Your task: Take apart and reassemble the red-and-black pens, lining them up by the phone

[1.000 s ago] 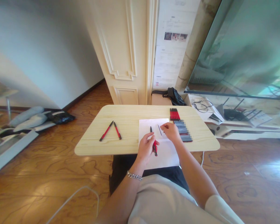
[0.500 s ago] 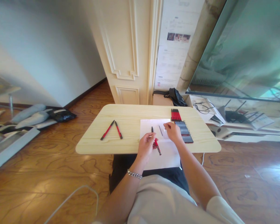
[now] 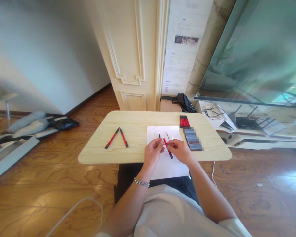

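Note:
Over the paper, my left hand point(image 3: 154, 151) pinches a black pen tip point(image 3: 160, 136), whose lower part my fingers hide. Right beside it, my right hand point(image 3: 180, 150) is closed on a red pen barrel point(image 3: 165, 143) with a black end pointing toward me. The barrel's top now stands to the right of the black tip. A thin dark pen refill point(image 3: 167, 136) lies on the white paper point(image 3: 171, 169) just beyond my fingers. Two red and black pens point(image 3: 111, 138) rest at the left of the table, leaning together at their tips.
Several red pens point(image 3: 185, 121) lie in a row at the table's point(image 3: 133, 120) back right. Below them sits a dark phone-like slab point(image 3: 192, 139), partly pixelated. A black bag point(image 3: 185, 102) and a cabinet point(image 3: 256, 138) with cables stand behind.
My right hand has moved left and taken hold of the red barrel. The barrel now sits apart from the black tip, which stays in my left hand. The view shifted slightly.

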`<state>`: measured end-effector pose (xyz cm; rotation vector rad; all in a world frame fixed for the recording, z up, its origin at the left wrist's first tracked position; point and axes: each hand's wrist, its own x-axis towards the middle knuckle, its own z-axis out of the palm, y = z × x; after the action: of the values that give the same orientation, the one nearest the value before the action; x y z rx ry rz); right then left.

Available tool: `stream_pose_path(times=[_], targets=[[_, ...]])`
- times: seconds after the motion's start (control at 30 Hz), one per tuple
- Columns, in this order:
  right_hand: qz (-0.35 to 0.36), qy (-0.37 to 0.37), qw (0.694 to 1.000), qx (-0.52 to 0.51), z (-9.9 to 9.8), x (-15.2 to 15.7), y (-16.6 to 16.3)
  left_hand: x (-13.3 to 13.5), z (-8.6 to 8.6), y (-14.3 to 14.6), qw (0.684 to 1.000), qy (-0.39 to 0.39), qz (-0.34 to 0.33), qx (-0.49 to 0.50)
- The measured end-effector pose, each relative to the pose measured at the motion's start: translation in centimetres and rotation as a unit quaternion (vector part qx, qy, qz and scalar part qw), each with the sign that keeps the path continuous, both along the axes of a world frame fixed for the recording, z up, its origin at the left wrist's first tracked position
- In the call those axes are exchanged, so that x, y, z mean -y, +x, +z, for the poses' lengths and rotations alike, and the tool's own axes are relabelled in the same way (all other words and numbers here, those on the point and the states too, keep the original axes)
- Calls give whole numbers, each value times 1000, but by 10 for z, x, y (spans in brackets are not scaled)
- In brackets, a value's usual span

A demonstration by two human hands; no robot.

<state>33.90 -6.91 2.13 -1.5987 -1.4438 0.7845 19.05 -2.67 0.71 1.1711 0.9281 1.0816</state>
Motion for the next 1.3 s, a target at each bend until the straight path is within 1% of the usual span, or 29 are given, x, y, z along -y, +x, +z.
stream_pose_path(times=[0.03, 0.1, 0.17, 0.2, 0.3, 0.37, 0.43, 0.6, 0.83, 1.0, 1.1, 1.23, 1.3], targets=[[-18, -4, 1000, 22, 1, -5, 6, -1, -1, -3, 999, 25, 4, -24], [-77, -16, 992, 97, 4, -15, 21, -3, -3, -9, 990, 100, 14, -99], [-132, -41, 973, 187, 5, -26, 33, -4, -6, -16, 965, 179, 20, -192], [-146, -56, 962, 223, 5, -30, 38, -4, -8, -18, 949, 209, 21, -235], [-158, -90, 938, 296, 1, -42, 43, -4, -13, -22, 905, 266, 20, -331], [-155, -94, 929, 322, -3, -46, 42, -4, -15, -22, 884, 289, 18, -366], [-149, -89, 926, 335, -7, -49, 39, -4, -17, -22, 873, 301, 17, -383], [-154, -70, 939, 298, -8, -46, 37, -4, -18, -21, 860, 319, 16, -398], [-192, -8, 956, 223, -2, -25, 33, -10, -19, -20, 856, 327, 21, -399], [-195, 1, 963, 188, -4, -9, 27, -11, -15, -24, 862, 331, 35, -383], [-193, -1, 962, 192, -6, -5, 29, -9, -12, -30, 876, 316, 62, -358], [-180, -16, 962, 206, -8, -9, 34, -9, -14, -36, 909, 262, 102, -309], [-173, -19, 960, 220, -9, -14, 35, -9, -16, -38, 919, 238, 118, -291]])
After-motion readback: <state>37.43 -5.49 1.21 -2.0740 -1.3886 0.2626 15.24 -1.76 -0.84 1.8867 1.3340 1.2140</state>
